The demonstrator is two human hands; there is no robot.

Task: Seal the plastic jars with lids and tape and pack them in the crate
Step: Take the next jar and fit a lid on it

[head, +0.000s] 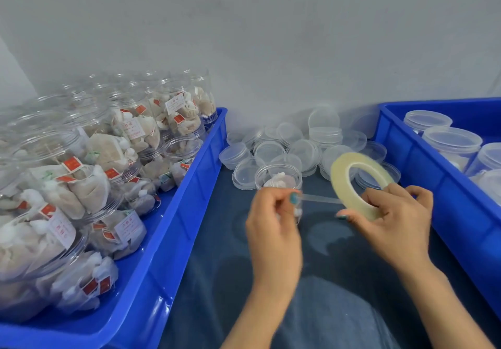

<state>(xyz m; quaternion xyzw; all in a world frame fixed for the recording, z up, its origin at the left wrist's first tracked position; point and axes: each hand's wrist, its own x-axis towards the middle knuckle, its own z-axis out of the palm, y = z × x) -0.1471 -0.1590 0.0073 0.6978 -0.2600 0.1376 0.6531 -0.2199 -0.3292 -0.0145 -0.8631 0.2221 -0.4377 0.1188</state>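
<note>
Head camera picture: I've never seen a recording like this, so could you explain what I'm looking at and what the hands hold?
No machine here: a camera worn on a person's head looks down at their two bare hands. The right hand grips a roll of clear tape; the left hand pinches the pulled-out strip beside a small jar of tea bags. Behind lie loose lids. A blue crate on the left holds filled jars; another crate on the right holds lidded jars.
</note>
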